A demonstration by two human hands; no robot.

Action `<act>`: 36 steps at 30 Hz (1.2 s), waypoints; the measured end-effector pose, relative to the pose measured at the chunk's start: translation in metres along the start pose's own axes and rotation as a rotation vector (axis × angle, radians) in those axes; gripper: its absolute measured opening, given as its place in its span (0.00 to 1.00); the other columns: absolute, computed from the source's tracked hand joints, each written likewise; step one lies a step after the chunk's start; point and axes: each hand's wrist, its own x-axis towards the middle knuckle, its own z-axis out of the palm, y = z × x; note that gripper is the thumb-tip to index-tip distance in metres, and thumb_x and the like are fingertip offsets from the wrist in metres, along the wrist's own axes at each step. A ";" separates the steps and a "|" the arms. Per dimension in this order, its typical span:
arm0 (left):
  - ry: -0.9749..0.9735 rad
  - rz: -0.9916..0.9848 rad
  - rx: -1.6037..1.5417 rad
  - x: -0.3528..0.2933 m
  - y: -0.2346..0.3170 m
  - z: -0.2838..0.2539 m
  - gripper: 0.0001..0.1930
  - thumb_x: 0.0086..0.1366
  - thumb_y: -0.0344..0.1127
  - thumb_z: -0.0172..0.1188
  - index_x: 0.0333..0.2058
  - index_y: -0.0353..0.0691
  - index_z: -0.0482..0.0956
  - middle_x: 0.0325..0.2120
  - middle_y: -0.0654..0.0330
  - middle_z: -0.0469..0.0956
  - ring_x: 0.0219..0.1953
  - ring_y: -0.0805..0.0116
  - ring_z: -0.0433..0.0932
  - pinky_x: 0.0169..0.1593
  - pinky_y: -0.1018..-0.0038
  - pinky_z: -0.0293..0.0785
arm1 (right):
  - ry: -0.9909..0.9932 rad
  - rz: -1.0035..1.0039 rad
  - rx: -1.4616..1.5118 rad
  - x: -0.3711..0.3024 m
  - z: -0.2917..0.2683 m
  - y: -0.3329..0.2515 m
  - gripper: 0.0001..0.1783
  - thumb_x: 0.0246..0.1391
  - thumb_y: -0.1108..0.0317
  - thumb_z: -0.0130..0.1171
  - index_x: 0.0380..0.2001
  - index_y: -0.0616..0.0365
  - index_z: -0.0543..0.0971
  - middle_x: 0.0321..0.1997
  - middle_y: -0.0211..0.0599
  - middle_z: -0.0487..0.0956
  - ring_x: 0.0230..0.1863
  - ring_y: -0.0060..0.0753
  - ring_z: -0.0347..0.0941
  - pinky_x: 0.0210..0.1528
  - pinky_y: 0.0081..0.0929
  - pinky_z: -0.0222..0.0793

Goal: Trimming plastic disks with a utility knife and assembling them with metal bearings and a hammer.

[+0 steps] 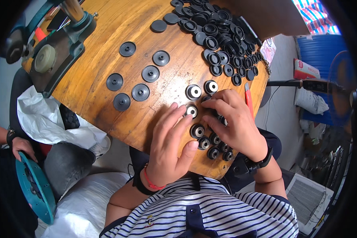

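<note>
My left hand (168,142) is open over the table's near side, fingers stretched out. Its fingertips are by a round black part with a pale metal ring in its middle (191,111), seemingly touching its edge. My right hand (236,121) curves over the group, thumb and index fingertip apart. A dark round part (206,98) lies at its fingertips, partly hidden. Two more ringed black parts (193,92) (211,87) sit just beyond. Several black parts with metal bearings in their centres (203,142) lie below the right palm; some are covered by the hand.
Flat black discs (140,92) are spread on the wooden table (95,83). A heap of black rings and caps (222,35) fills the far right. A red utility knife (248,101) lies by the right edge. A press (63,51) stands left; another person's hand (23,147) holds a teal basket (33,190).
</note>
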 end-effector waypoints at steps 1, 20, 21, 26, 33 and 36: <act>-0.090 0.049 0.238 0.002 0.002 -0.001 0.28 0.68 0.44 0.51 0.57 0.25 0.65 0.60 0.42 0.62 0.65 0.45 0.58 0.67 0.51 0.50 | 0.067 0.045 -0.025 -0.006 -0.005 0.002 0.15 0.43 0.73 0.67 0.38 0.60 0.78 0.36 0.39 0.74 0.41 0.45 0.70 0.45 0.35 0.66; -0.453 0.111 1.129 0.010 0.026 0.024 0.46 0.61 0.69 0.42 0.61 0.27 0.62 0.62 0.45 0.62 0.66 0.50 0.58 0.66 0.45 0.47 | 0.556 0.371 -0.070 -0.142 0.012 0.070 0.21 0.48 0.70 0.64 0.46 0.61 0.76 0.44 0.44 0.73 0.44 0.45 0.69 0.46 0.36 0.66; -0.478 0.082 1.117 0.013 0.032 0.023 0.45 0.60 0.65 0.50 0.60 0.26 0.62 0.62 0.43 0.62 0.67 0.49 0.58 0.67 0.46 0.47 | 0.539 0.381 -0.090 -0.139 0.014 0.072 0.21 0.47 0.71 0.64 0.47 0.61 0.76 0.43 0.44 0.73 0.43 0.45 0.69 0.47 0.37 0.65; -0.540 0.056 1.160 0.012 0.039 0.036 0.48 0.54 0.59 0.63 0.61 0.23 0.59 0.62 0.38 0.60 0.67 0.47 0.56 0.68 0.49 0.44 | 0.720 0.438 0.001 -0.144 0.028 0.085 0.20 0.46 0.75 0.62 0.46 0.63 0.76 0.42 0.46 0.73 0.43 0.47 0.69 0.44 0.37 0.68; -0.523 -0.207 0.949 0.000 0.039 0.060 0.60 0.57 0.66 0.56 0.66 0.25 0.31 0.67 0.31 0.33 0.71 0.41 0.33 0.70 0.50 0.26 | 0.976 0.347 0.234 -0.111 0.016 0.130 0.18 0.51 0.70 0.60 0.46 0.64 0.76 0.45 0.49 0.73 0.48 0.51 0.68 0.54 0.38 0.64; -0.417 -0.227 0.905 0.009 0.032 0.064 0.55 0.59 0.59 0.56 0.67 0.24 0.34 0.68 0.32 0.33 0.71 0.39 0.32 0.70 0.50 0.26 | 1.239 0.745 0.551 -0.125 0.039 0.181 0.19 0.54 0.67 0.59 0.47 0.67 0.75 0.43 0.48 0.77 0.43 0.41 0.73 0.48 0.33 0.69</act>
